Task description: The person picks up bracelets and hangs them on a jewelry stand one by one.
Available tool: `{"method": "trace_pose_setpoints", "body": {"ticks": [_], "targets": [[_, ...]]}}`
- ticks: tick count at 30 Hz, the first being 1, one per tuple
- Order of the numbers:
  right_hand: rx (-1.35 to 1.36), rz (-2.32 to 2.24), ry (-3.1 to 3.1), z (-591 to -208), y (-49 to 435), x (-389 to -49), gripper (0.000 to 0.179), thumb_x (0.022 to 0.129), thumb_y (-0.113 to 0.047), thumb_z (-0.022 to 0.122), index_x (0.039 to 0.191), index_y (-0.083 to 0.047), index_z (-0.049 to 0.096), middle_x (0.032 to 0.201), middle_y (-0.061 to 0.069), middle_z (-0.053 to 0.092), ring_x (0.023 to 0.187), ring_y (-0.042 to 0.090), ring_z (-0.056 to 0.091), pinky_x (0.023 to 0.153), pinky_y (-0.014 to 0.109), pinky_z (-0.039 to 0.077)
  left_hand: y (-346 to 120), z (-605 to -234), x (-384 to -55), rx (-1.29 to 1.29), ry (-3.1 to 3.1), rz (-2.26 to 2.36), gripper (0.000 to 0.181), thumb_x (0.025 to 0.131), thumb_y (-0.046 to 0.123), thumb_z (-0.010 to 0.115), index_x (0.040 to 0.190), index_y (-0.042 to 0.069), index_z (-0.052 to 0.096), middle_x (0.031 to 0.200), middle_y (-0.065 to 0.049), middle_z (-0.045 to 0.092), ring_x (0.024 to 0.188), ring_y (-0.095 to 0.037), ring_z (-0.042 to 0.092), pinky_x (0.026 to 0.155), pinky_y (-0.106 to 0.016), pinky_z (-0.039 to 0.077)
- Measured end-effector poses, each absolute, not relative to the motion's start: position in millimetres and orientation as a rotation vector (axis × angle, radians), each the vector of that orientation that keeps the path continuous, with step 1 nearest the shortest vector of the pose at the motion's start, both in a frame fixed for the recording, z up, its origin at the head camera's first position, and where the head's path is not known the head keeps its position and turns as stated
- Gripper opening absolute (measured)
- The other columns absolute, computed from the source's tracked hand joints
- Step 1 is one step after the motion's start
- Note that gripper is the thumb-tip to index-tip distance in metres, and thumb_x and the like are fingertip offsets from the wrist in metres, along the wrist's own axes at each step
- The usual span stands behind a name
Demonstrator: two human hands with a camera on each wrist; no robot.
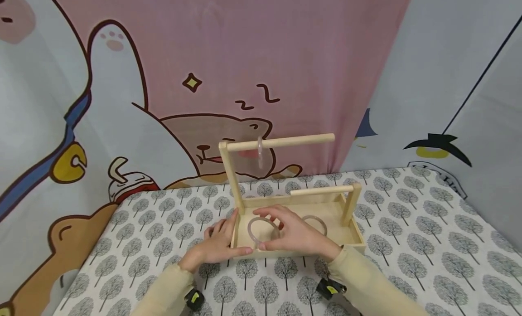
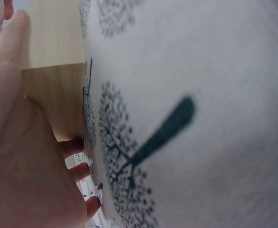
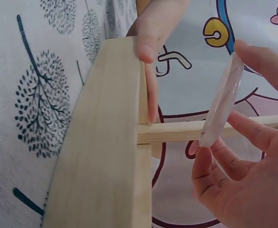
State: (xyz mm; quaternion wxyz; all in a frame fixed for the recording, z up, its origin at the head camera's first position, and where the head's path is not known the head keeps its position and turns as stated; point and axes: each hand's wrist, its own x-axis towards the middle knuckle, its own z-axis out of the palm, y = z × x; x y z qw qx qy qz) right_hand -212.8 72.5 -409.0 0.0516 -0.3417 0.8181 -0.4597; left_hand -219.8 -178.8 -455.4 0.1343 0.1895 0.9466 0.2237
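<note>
In the head view my right hand [image 1: 291,230] pinches a pale, translucent bangle [image 1: 249,226] between thumb and fingertips, above the left part of a wooden tray stand [image 1: 299,253]. The right wrist view shows this bangle [image 3: 223,99] nearly edge-on. My left hand [image 1: 220,243] rests against the tray's left front corner, its thumb along the front rim and its fingers along the left side. A second bangle [image 1: 320,220] lies in the tray, partly hidden behind my right hand. Another bangle [image 1: 260,153] hangs on the tall upper bar [image 1: 297,140].
A shorter post [image 1: 351,205] at the tray's right end carries a lower bar [image 1: 320,190] pointing left. A taller post [image 1: 231,180] rises at the left. The stand sits on a tree-patterned cloth [image 1: 408,234], with a cartoon-printed curtain [image 1: 318,71] behind.
</note>
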Motion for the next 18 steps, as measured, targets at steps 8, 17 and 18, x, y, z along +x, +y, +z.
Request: {"method": "trace_pose_setpoints", "body": {"ticks": [8,17,18], "targets": [[-1.086,-1.388,2.538,-396,78,-206,0.073,0.074,-0.034,0.084,0.138,-0.017,0.052,0.134,-0.004,0.051,0.105,0.017,0.052,0.082,0.034,0.048,-181,-457,-220,0.58,2.751,0.674,0.112,0.084,0.065,0.06,0.155,0.006,-0.005,0.154,-0.024,0.023,0.137,-0.046,0.02,0.1,-0.069,0.015],[-1.057,-1.43,2.569,-377,91,-198,0.073,0.072,-0.032,0.085,0.137,-0.021,0.053,0.135,-0.007,0.05,0.106,0.016,0.051,0.082,0.038,0.048,-181,-456,-218,0.587,2.751,0.695,0.112,0.084,0.062,0.062,0.155,0.006,-0.005,0.153,-0.025,0.024,0.137,-0.046,0.019,0.1,-0.07,0.014],[-1.052,-1.435,2.568,-375,92,-197,0.074,0.072,-0.033,0.085,0.137,-0.021,0.053,0.134,-0.009,0.05,0.106,0.016,0.051,0.082,0.038,0.047,-180,-455,-219,0.575,2.748,0.686,0.112,0.084,0.063,0.062,0.155,0.006,-0.005,0.153,-0.025,0.023,0.137,-0.045,0.019,0.101,-0.069,0.013]]}}
